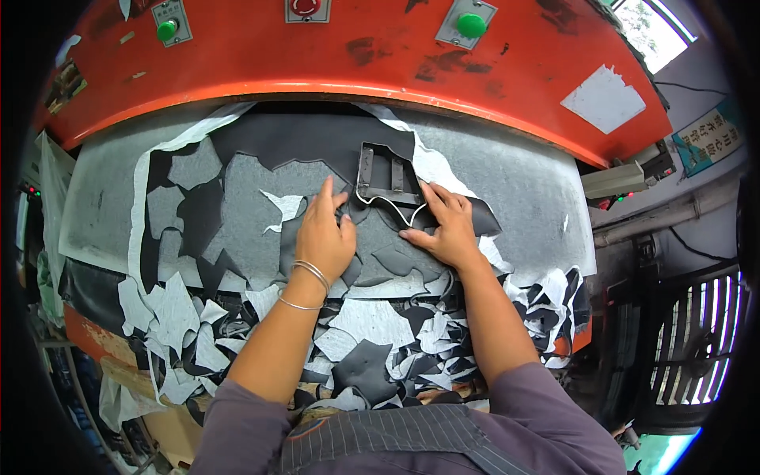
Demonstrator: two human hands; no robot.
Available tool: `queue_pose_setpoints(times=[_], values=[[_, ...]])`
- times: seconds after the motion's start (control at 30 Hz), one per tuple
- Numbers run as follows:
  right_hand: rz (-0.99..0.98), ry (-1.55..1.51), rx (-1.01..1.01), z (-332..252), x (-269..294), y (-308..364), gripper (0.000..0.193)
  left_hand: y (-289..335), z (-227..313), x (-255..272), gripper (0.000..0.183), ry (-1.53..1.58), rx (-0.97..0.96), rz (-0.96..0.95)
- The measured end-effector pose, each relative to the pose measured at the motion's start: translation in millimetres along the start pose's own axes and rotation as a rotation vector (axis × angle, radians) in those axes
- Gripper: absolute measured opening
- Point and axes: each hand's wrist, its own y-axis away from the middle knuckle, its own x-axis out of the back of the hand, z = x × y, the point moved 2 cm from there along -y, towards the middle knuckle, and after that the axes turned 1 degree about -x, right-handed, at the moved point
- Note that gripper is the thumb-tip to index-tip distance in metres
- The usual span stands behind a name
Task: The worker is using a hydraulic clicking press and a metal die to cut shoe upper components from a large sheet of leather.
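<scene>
A metal cutting die (393, 195), an outline of thin steel strip with cross braces, rests on a black leather sheet (297, 136). My right hand (450, 227) grips its lower right edge, thumb on the near side and fingers along the right. My left hand (324, 233), two bangles at its wrist, lies just left of the die with fingers stretched out and nothing visible in them. The sheet has several shaped holes, through which the grey cutting board (514, 198) shows. Loose black pieces lie between my hands, partly hidden by them.
An orange-red press beam (356, 63) spans the far side, carrying green push buttons (471, 26) and a red button (305, 6). Black and pale leather scraps (368, 324) pile along the near edge. A slatted black fan or grille (693, 340) stands at right.
</scene>
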Motion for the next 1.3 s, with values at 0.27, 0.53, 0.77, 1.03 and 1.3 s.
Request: queue_pose_setpoints(times=[0.27,0.53,0.77,1.03,1.3], values=[[0.023,0.002,0.027,1.9,-6.4,0.8,0.088,1.3,-4.4,-3.3,0.06,-0.083,-0.1,-0.093],[-0.042,-0.034,-0.003,-3.3,1.7,13.4,0.099,12.4,1.3,18.4,0.059,-0.125,-0.132,-0.089],[0.299,-0.617,-0.067,-38.9,88.3,35.2,0.074,-1.1,-48.7,173.5,0.066,0.283,0.148,0.669],[0.632,-0.363,0.027,-120.1,154.6,16.3,0.033,24.7,-42.0,289.5,0.063,-0.125,-0.101,0.74],[-0.43,-0.218,0.164,-136.2,87.8,245.0,0.043,254.6,54.0,174.5,0.013,-0.001,0.037,-0.053]])
